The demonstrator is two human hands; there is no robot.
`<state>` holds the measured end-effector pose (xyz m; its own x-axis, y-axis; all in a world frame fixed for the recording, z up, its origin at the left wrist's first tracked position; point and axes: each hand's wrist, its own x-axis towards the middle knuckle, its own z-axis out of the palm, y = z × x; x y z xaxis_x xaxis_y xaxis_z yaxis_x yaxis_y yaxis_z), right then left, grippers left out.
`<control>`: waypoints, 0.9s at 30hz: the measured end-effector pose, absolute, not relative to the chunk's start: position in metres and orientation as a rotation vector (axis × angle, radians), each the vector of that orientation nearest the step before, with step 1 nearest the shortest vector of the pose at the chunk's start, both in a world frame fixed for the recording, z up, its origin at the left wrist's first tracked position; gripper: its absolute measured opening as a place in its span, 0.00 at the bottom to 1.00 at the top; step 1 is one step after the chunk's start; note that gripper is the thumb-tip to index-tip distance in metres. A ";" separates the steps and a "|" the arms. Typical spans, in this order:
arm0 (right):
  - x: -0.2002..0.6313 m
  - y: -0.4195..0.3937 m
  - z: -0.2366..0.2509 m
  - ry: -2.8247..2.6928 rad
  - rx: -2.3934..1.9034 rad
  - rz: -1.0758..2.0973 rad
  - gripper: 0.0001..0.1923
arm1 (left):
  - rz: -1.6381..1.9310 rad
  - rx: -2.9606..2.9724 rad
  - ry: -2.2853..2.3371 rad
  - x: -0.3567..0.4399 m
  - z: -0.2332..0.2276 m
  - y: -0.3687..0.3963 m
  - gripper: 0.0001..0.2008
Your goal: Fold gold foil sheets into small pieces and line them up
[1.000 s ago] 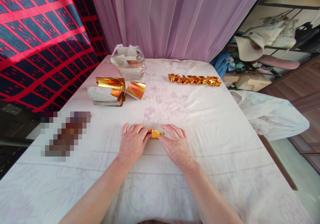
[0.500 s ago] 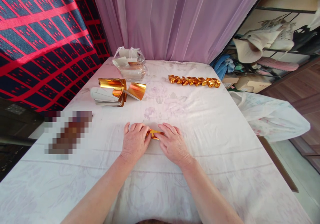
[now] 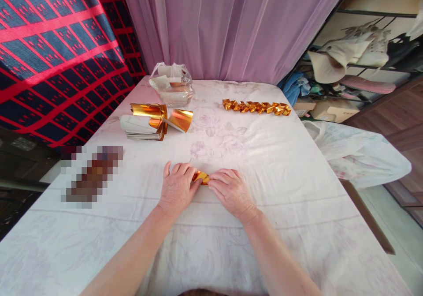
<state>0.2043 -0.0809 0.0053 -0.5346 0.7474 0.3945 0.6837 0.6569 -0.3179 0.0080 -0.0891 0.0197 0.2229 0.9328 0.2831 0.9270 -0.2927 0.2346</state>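
Hands closed in on gold paper (image 3: 201, 177); bag (image 3: 171, 84) holds paper stack

A home room; lilac curtain (image 3: 228, 27); floral cloth over the bench (image 3: 297, 207); shelf (image 3: 360, 62) stacked with hats and clothes.

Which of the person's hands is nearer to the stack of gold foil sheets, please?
Left. The left hand lies below the stack of gold foil sheets, while the right hand sits farther right; both pinch the small gold piece.
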 end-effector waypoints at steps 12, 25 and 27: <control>0.206 -0.083 -0.003 -2.263 -1.200 0.336 0.04 | 0.577 2.512 1.862 0.009 0.021 -0.101 0.06; 0.205 -0.076 -0.001 -2.293 -1.245 0.273 0.10 | 0.574 2.397 1.926 0.017 0.021 -0.103 0.05; 0.203 -0.075 -0.002 -2.276 -1.283 0.285 0.10 | 0.605 2.410 1.923 0.017 0.021 -0.103 0.04</control>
